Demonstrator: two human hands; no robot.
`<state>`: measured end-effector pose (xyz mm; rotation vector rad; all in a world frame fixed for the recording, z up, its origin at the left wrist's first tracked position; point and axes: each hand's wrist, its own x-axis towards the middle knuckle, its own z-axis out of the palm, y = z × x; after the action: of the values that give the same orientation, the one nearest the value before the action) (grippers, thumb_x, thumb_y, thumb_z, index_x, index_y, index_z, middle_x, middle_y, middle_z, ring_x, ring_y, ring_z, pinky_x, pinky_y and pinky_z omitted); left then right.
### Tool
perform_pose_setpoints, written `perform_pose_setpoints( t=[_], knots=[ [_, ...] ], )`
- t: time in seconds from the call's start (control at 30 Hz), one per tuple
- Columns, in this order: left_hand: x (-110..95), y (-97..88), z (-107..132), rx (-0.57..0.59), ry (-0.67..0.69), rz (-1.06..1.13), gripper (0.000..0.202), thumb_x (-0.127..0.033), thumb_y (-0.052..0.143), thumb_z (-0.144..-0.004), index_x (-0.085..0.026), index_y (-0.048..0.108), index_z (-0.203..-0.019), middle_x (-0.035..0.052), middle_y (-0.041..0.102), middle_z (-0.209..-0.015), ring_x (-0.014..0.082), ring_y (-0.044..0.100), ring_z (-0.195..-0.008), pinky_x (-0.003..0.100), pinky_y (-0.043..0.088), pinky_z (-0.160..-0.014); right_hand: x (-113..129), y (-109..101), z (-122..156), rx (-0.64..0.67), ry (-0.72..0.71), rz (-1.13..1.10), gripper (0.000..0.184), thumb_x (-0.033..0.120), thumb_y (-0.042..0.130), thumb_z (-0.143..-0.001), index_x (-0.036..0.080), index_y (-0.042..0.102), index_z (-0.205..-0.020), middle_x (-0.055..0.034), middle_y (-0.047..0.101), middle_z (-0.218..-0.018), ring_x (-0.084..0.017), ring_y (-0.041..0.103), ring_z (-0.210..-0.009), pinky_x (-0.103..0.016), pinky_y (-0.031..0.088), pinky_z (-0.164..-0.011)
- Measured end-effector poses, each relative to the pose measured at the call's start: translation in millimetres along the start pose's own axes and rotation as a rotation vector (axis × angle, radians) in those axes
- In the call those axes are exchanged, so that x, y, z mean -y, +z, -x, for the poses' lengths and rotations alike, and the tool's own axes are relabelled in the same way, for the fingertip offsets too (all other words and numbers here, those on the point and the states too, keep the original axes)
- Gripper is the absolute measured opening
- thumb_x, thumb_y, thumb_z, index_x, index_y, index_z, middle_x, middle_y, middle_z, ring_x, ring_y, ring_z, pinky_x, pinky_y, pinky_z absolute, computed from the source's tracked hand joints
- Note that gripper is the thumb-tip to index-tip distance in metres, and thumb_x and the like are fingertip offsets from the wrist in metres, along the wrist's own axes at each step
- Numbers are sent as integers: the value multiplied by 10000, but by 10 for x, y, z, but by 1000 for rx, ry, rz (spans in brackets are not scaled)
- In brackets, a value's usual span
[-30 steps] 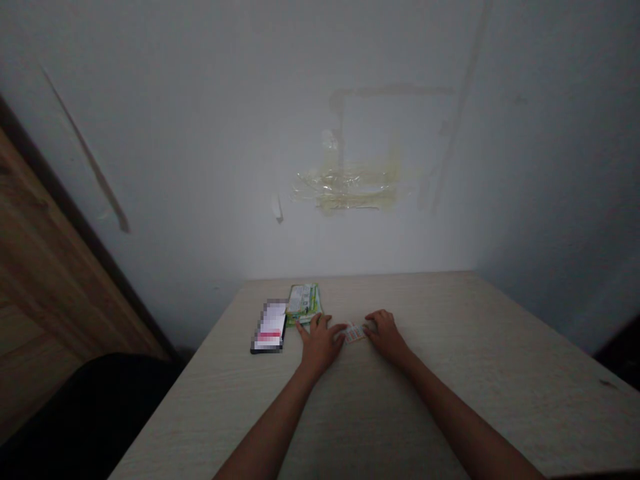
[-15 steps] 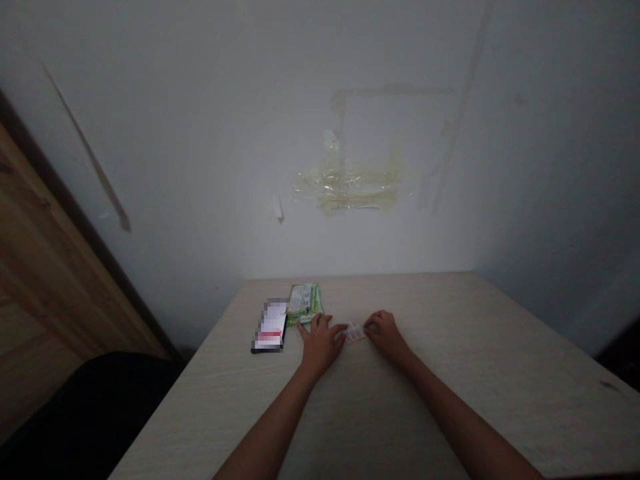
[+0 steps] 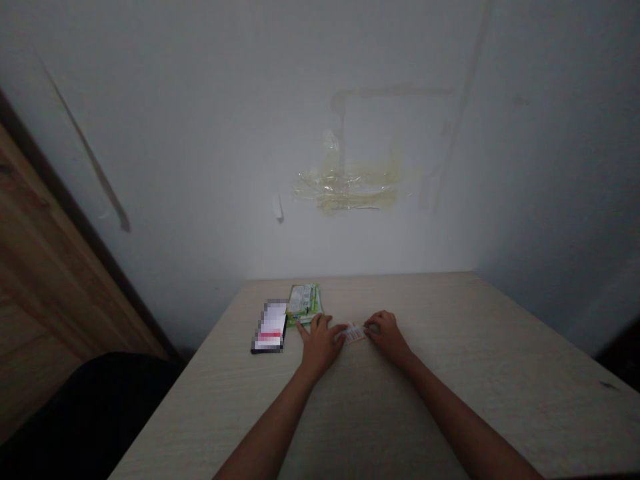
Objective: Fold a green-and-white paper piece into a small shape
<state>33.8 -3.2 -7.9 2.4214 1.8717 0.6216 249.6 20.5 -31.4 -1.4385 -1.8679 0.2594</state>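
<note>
A small white and red packet (image 3: 354, 333) lies flat on the pale wooden table (image 3: 450, 373), between my two hands. My left hand (image 3: 320, 343) rests palm down with fingers spread, its thumb tip touching the packet's left edge. My right hand (image 3: 385, 333) lies on the table with fingers curled, its fingertips pressing the packet's right edge. Just beyond my left hand lies a green and white pouch (image 3: 303, 302), close to my fingertips.
A phone (image 3: 270, 327) with a lit screen lies left of the pouch. A white wall with old tape marks (image 3: 350, 187) rises right behind the table's far edge. A wooden panel (image 3: 40, 267) stands at the left, a dark shape (image 3: 75, 407) below it.
</note>
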Motion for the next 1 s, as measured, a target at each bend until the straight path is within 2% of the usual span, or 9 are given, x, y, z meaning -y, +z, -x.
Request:
perform_pose_setpoints(
  t=[0.53,1.0],
  knots=[
    [0,-31,7,22,3,3,300,-497,522,-886,-509,610,-1173,14,521,-1375,311,300,-1361,739,-34,-1055,8,-13,-11,9,-2,-14,74,213,683,-735,203,731,-791,-76,628,-923,-239,538,-995,-390,400,-948],
    [-18,-60,11,31,0,-12,304,-484,523,-887,-504,610,-1178,12,512,-1383,320,303,-1351,749,-13,-1051,-20,-47,-19,46,-67,-1,73,235,699,-738,217,748,-788,-71,632,-930,-236,535,-995,-383,413,-927]
  ],
)
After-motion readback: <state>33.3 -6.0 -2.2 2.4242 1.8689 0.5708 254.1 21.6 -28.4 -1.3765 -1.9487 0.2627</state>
